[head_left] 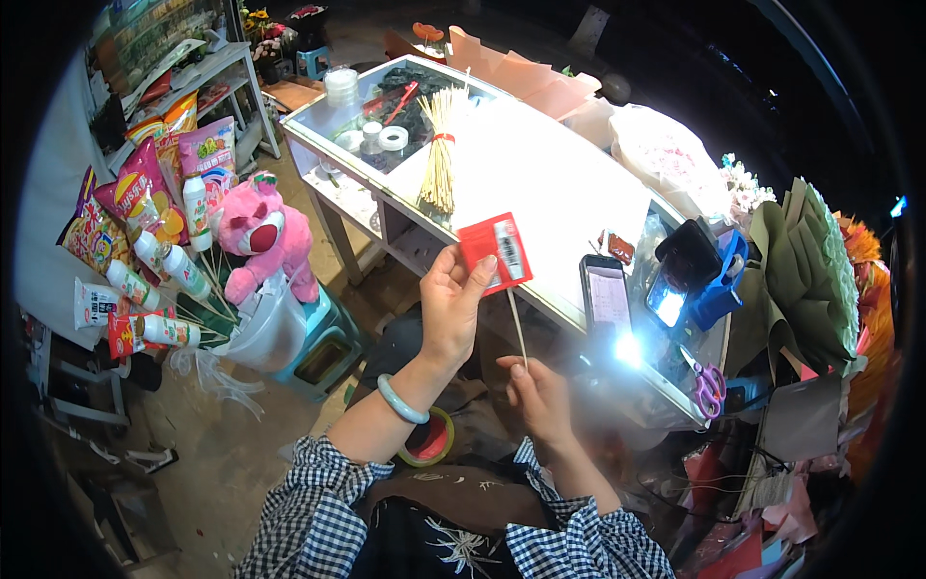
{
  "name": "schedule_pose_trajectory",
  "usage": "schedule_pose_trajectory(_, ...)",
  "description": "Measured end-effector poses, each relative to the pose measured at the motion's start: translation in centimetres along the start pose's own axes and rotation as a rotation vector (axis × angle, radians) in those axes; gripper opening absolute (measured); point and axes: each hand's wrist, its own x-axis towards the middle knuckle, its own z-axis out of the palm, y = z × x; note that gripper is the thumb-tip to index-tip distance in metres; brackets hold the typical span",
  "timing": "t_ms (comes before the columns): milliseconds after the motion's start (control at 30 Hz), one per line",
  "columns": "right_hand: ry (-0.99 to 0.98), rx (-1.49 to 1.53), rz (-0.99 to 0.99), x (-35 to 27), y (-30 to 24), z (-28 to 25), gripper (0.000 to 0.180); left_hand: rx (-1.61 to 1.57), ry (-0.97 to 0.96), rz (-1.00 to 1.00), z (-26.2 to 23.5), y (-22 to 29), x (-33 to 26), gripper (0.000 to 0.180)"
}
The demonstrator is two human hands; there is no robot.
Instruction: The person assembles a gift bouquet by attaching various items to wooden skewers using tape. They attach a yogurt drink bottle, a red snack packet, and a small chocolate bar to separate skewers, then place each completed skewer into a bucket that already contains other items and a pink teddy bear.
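Note:
My left hand pinches a small red snack packet with a white label, thumb across its face. A thin wooden stick runs down from the packet's lower edge. My right hand grips that stick near its lower end between thumb and fingers. How the stick meets the packet is hidden behind it. Just beyond my hands, a bundle of similar sticks tied with a red band lies on the white table.
At left, a pink plush bear sits with snack bags and bottles on sticks in a white bucket on a teal stool. To the right lie a phone, purple scissors and a bright lamp. Green wrapped bouquets crowd the right.

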Motion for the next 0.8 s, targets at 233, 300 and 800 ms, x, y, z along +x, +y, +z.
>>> schedule_pose_trajectory(233,0.194,-0.126,-0.152,0.7,1.0,-0.8,0.023,0.4,-0.398,-0.305,0.0,-1.6,-2.7,0.033)
schedule_pose_trajectory(300,0.253,-0.228,-0.254,0.5,1.3,-1.4,0.018,0.411,-0.43,-0.381,0.0,-2.1,-3.8,0.022)
schedule_pose_trajectory(800,0.632,-1.246,-0.012,-8.6,0.0,-25.1,0.04,0.45,-0.304,-0.172,-0.6,0.5,-1.6,0.017)
